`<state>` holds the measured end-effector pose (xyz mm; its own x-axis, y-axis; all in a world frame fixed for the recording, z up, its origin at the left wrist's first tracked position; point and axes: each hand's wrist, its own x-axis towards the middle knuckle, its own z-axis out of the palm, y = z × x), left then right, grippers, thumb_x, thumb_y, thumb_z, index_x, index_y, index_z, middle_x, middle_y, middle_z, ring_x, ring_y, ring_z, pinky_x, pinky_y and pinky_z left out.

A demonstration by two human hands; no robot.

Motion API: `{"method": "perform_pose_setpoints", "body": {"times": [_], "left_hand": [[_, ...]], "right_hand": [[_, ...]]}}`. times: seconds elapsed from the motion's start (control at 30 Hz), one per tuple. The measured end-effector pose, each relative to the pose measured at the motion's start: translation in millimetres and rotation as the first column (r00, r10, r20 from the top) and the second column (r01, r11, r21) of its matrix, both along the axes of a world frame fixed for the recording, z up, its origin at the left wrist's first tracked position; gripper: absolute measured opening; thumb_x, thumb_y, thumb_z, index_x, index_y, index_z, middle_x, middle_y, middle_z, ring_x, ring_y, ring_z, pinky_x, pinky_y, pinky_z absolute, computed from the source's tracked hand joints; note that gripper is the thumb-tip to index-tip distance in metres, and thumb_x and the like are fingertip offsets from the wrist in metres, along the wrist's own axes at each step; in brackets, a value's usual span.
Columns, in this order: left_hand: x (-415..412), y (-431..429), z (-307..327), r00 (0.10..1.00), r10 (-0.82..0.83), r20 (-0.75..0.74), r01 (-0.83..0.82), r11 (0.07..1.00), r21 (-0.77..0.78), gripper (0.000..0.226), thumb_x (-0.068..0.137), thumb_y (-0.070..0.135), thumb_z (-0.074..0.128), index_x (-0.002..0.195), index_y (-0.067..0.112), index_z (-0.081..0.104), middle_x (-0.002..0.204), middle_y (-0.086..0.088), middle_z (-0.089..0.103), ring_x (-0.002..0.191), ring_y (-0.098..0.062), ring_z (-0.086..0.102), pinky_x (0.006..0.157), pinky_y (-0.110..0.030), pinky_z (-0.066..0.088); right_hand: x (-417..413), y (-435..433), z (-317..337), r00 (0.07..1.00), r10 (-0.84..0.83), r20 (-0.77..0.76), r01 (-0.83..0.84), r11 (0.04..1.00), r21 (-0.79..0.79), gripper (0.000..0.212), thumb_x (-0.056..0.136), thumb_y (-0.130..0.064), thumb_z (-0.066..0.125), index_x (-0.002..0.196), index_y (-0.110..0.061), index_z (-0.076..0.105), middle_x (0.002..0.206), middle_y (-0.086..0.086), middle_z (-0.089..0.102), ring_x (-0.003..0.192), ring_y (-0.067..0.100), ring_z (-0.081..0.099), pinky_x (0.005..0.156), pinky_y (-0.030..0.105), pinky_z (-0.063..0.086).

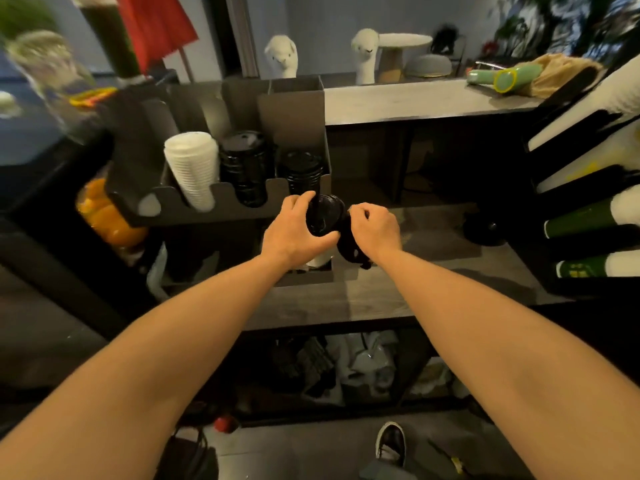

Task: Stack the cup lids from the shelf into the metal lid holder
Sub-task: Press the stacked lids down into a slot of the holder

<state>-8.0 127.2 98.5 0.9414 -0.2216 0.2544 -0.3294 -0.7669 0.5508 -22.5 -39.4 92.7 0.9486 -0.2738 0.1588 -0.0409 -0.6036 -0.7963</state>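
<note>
left grip (pixel 294 233) curls round black lids (pixel 323 216), right grip (pixel 375 230) pinches black stack (pixel 349 250).

A clutch of black cup lids (pixel 323 216) tilts on edge in the left hand (pixel 294 232), just before the dark metal lid holder (pixel 207 212).

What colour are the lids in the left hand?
Black: the lids gripped by the left hand are glossy black, shown in the head view.
</note>
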Motion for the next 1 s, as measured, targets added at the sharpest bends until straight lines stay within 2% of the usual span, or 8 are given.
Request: {"method": "perform_pose_setpoints", "body": {"times": [0.1,0.23,0.57,0.63,0.7,0.8,0.9,1.0], "left_hand": [[-6.8,26.2,8.2,0.998,-0.005,0.061,0.001,0.998,0.063,0.096,0.074,0.055,0.077,0.151,0.021,0.031,0.147,0.003,0.032,0.126,-0.019,0.05,0.097,-0.04,0.052],[-13.0,50.0,21.0,0.988,-0.012,0.155,0.001,0.998,0.065,0.094,0.077,0.057,0.075,0.152,0.018,0.033,0.149,0.003,0.035,0.129,-0.018,0.048,0.099,-0.038,0.051],[8.4,69.5,60.3,0.965,-0.08,0.249,0.052,0.992,0.116,0.067,0.083,0.055,0.07,0.139,0.02,0.056,0.144,0.004,0.049,0.126,-0.018,0.052,0.1,-0.036,0.048],[20.6,65.5,70.7,0.951,-0.087,0.296,0.035,0.983,0.179,0.067,0.081,0.062,0.068,0.133,0.021,0.061,0.136,0.003,0.058,0.124,-0.021,0.051,0.101,-0.042,0.047],[32.4,56.7,82.5,0.941,-0.063,0.333,-0.031,0.963,0.269,0.064,0.082,0.064,0.065,0.13,0.022,0.062,0.129,0.003,0.063,0.123,-0.024,0.048,0.098,-0.042,0.045],[51.4,41.8,100.0,0.95,-0.024,0.311,-0.09,0.934,0.345,0.06,0.083,0.066,0.061,0.125,0.023,0.065,0.118,0.002,0.067,0.116,-0.024,0.052,0.087,-0.04,0.049],[69.5,29.3,111.0,0.982,0.0,0.191,-0.073,0.924,0.376,0.059,0.086,0.066,0.059,0.122,0.021,0.065,0.113,0.0,0.066,0.104,-0.022,0.061,0.08,-0.039,0.052],[84.9,18.2,114.8,0.995,0.017,0.101,-0.059,0.905,0.42,0.05,0.089,0.061,0.059,0.115,0.019,0.066,0.1,0.0,0.067,0.089,-0.019,0.062,0.072,-0.035,0.05]], "right_hand": [[-4.0,23.1,15.7,0.996,0.09,-0.002,-0.089,0.991,0.096,0.052,0.097,-0.054,0.048,0.059,-0.02,0.056,0.059,-0.005,0.054,0.063,0.014,0.054,0.056,0.031,0.036],[-1.8,37.1,32.5,0.981,0.196,0.002,-0.196,0.977,0.078,0.045,0.096,-0.047,0.057,0.056,-0.028,0.054,0.054,-0.011,0.051,0.057,0.007,0.05,0.053,0.025,0.035],[25.3,48.0,62.6,0.977,0.212,0.017,-0.213,0.974,0.083,0.054,0.095,-0.046,0.058,0.049,-0.019,0.048,0.046,-0.007,0.043,0.051,0.013,0.046,0.061,0.034,0.041],[34.4,42.1,69.4,0.977,0.212,0.036,-0.214,0.976,0.047,0.046,0.096,-0.048,0.056,0.058,-0.021,0.056,0.056,-0.007,0.051,0.059,0.012,0.052,0.066,0.034,0.044],[46.7,34.9,77.9,0.976,0.216,0.039,-0.216,0.976,0.014,0.029,0.096,-0.048,0.055,0.094,-0.024,0.07,0.092,-0.006,0.067,0.09,0.013,0.061,0.081,0.033,0.049],[65.7,22.3,92.6,0.971,0.239,-0.006,-0.239,0.971,-0.023,0.043,0.099,-0.04,0.053,0.14,-0.027,0.054,0.142,-0.001,0.054,0.129,0.02,0.049,0.103,0.035,0.044],[77.2,14.8,103.9,0.946,0.317,-0.076,-0.32,0.946,-0.042,0.042,0.102,-0.022,0.049,0.144,-0.026,0.051,0.148,0.001,0.048,0.133,0.023,0.047,0.096,0.026,0.041],[85.8,13.4,112.3,0.917,0.364,-0.162,-0.375,0.926,-0.037,0.04,0.101,-0.013,0.048,0.138,-0.023,0.057,0.137,0.006,0.057,0.127,0.029,0.053,0.103,0.037,0.044]]}}
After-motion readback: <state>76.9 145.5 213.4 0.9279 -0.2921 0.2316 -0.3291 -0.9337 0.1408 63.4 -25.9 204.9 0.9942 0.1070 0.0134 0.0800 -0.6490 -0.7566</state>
